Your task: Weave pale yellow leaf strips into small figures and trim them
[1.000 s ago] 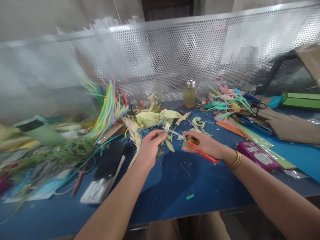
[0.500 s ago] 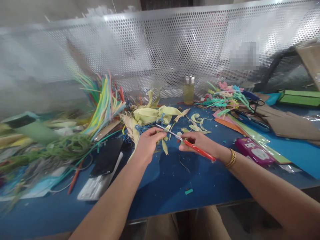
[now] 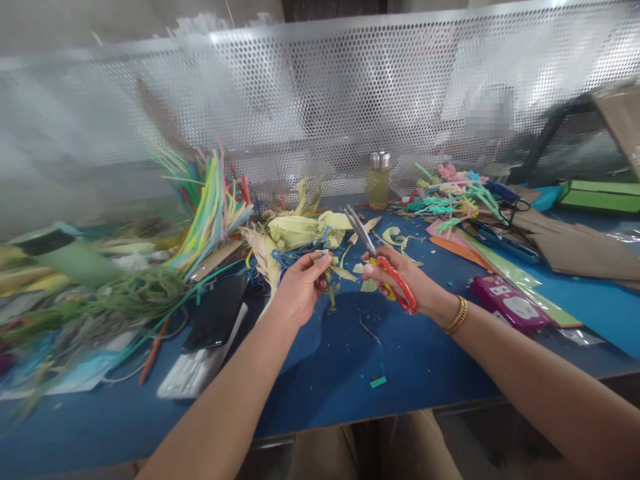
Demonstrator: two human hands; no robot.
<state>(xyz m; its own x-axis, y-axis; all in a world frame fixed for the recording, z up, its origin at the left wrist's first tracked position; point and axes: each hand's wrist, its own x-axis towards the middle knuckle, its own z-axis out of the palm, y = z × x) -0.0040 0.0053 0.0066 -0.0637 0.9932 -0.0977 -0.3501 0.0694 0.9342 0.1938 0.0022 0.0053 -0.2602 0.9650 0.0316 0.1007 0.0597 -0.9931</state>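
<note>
My left hand (image 3: 304, 287) pinches a small bundle of pale green corn husk strips (image 3: 343, 273), whose ends stick out past the fingertips. Red-handled scissors (image 3: 404, 293), with some yellow inside the loops, are in my right hand (image 3: 413, 277). Their blades point up and to the left, clear of the bundle. A small pale husk piece (image 3: 369, 285) shows just beside the right fingertips; whether they touch it I cannot tell. Behind the hands lies a heap of corn husks (image 3: 295, 231) with tangled blue string (image 3: 285, 259) around it.
On the left are a black phone (image 3: 216, 313), a bunch of coloured pipe cleaners (image 3: 207, 207) and green cord (image 3: 150, 290). A glass bottle (image 3: 379, 183) stands by the perforated metal screen (image 3: 340, 100). To the right lie a purple case (image 3: 510, 303), coloured paper and cardboard (image 3: 585, 243).
The scissors have come away from the husk bundle, and their blades have swung from pointing left to pointing upward. The pale piece by my right fingertips now shows. My left hand has barely moved.
</note>
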